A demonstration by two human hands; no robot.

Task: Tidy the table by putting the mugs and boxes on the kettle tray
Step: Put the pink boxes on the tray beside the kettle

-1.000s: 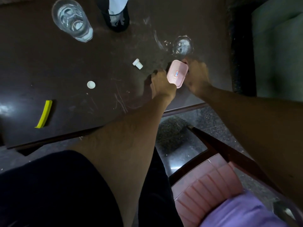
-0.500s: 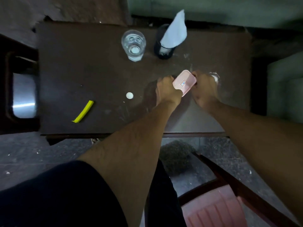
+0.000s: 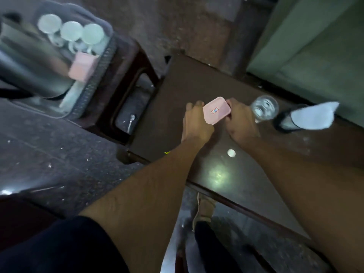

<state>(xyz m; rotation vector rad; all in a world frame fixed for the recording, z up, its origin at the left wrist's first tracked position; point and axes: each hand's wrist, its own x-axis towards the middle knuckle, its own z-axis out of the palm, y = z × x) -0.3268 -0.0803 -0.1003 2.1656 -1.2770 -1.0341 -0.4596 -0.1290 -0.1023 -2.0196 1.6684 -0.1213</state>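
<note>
Two hands share the small pink rectangular plastic box (image 3: pixel 216 110) above the dark wooden table (image 3: pixel 171 107): our left hand (image 3: pixel 196 123) and right hand (image 3: pixel 239 120) pinch its short ends. It looks light, stiff, smooth; edges suit us. Three white mugs (image 3: pixel 71 32) and another pink box (image 3: pixel 83 66) already sit in the grey kettle tray (image 3: pixel 94 75).

At frame centre a box (image 3: pixel 216 112) sits between the left hand (image 3: pixel 195 125) and right hand (image 3: pixel 240 121), above the surface (image 3: pixel 177 99). A glass (image 3: pixel 264 108) stands just right of the right hand, a holder (image 3: pixel 285 121) farther right. At upper left, a tray (image 3: pixel 94 75) carries three mugs (image 3: pixel 71 31), another box (image 3: pixel 82 67) and a kettle (image 3: pixel 29 69).
</note>
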